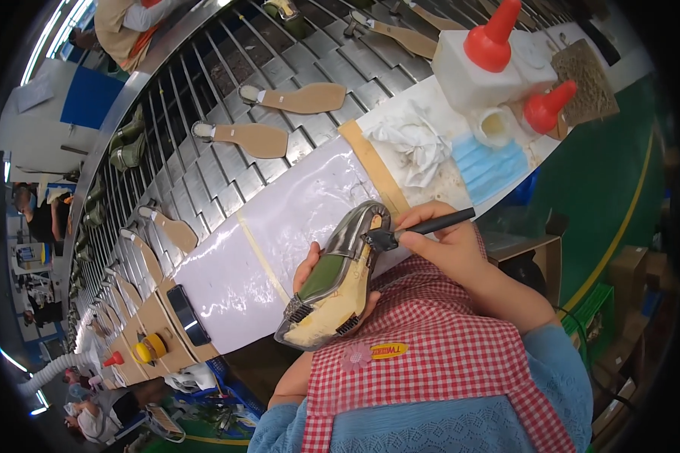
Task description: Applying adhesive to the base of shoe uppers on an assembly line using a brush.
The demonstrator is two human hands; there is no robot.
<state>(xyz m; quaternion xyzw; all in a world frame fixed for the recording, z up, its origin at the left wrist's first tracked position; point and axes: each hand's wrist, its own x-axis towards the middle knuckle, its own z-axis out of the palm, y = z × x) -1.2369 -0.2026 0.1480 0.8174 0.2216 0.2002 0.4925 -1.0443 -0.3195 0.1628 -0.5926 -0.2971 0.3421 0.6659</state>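
Observation:
My left hand (307,267) grips a shoe upper (329,276) stretched over a last, its fingers wrapped around it from the far side. The upper is green with shiny dark trim, and its pale underside is turned toward me. My right hand (447,243) is closed on a black-handled brush (444,221). The brush's dark head touches the underside near the heel end. Part of my left hand is hidden behind the shoe.
A plastic-covered work board (227,283) lies before me, with a phone (187,313) at its left. At right are white bottles with red nozzles (491,44), crumpled tissue (414,147) and a blue mask (491,170). Beyond runs a slatted conveyor (227,177) carrying tan soles (306,98).

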